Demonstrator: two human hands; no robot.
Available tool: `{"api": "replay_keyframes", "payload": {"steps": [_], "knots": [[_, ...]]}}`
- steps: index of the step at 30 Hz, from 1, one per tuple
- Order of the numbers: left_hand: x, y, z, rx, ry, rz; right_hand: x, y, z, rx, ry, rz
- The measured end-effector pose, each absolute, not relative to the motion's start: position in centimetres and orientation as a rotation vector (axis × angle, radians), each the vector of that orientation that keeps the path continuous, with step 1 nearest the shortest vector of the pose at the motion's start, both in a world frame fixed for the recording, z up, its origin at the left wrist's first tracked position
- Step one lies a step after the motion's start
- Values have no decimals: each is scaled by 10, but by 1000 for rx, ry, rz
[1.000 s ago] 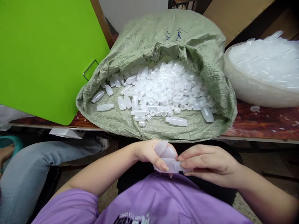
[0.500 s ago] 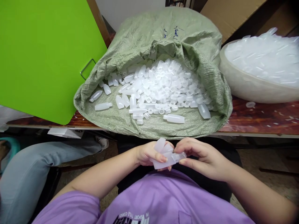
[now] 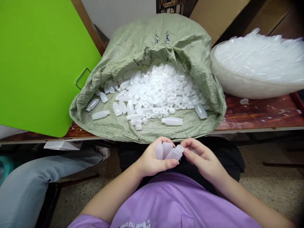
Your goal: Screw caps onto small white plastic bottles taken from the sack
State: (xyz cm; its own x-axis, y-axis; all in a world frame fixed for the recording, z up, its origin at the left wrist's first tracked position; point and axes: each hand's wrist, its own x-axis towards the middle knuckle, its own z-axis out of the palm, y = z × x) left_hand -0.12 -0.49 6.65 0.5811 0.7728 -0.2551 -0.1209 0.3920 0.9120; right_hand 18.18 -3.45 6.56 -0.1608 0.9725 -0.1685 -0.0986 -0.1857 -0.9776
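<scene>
My left hand [image 3: 151,161] is closed around a few small translucent white plastic bottles [image 3: 175,154], with one bottle's neck pointing up to the right. Thumb and index finger of my right hand [image 3: 204,160] are pinched together at that neck's edge; whether they grip anything is hard to see. Both hands are over my lap, just below the front lip of a green woven sack [image 3: 152,134]. Inside the sack's mouth lies a heap of similar loose bottles [image 3: 161,88], with several strewn along its lower fold.
A white bowl [image 3: 249,90] piled with translucent pieces stands at right on the red-brown table [image 3: 256,115]. One small ring [image 3: 244,101] lies before it. On the left is a bright green board [image 3: 42,63]. Another person's jeans-clad leg [image 3: 30,183] is at lower left. Cardboard [image 3: 218,17] stands behind.
My left hand has turned, so the held bottles now point more upward. My right fingers have drawn closer together at the bottle neck. The view has shifted slightly.
</scene>
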Motion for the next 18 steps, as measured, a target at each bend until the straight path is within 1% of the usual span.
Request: {"api": "replay_keyframes", "payload": {"steps": [3, 7, 11, 16, 18], "knots": [[-2, -6, 70, 1080, 821, 660, 182, -35, 72, -1260, -1292, 1337], [-2, -6, 71, 1091, 859, 612, 184, -32, 75, -1294, -1390, 1336], [3, -4, 70, 862, 796, 536, 183, -29, 71, -1225, -1450, 1266], [8, -1, 75, 803, 790, 517, 183, -29, 64, -1208, -1396, 1261], [10, 0, 77, 779, 798, 496, 184, -28, 62, -1204, -1405, 1195]]}}
